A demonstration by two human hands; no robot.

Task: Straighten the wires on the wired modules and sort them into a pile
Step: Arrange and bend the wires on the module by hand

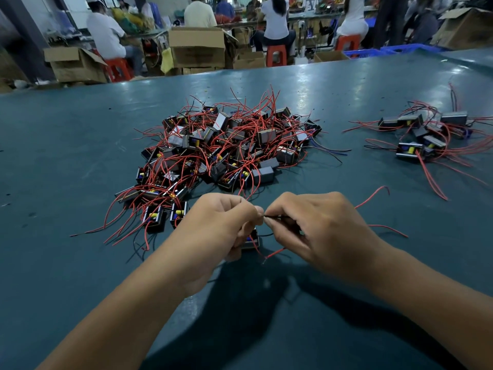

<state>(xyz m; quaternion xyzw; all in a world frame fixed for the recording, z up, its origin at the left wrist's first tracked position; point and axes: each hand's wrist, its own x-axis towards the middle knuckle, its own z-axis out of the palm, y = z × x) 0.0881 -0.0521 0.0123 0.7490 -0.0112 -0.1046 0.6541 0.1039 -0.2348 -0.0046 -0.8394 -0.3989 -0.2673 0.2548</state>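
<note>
Factory assembly floor: seated workers [106, 36] at benches, cardboard boxes [197, 46], heaped wired modules [226, 145].

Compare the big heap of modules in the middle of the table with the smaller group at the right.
The middle heap holds many more modules, stacked and tangled. The right group holds few, spread flatter, its wires trailing mostly rightward. Both hold dark box modules with red and black wires on the green table.

Hands: two, left hand [221, 225], right hand [314, 231]. Held module [250, 240]: one. Module piles: two, large pile [229, 145], small pile [424, 134]. Table [66, 145]: one. Red stools: three visible.
</note>
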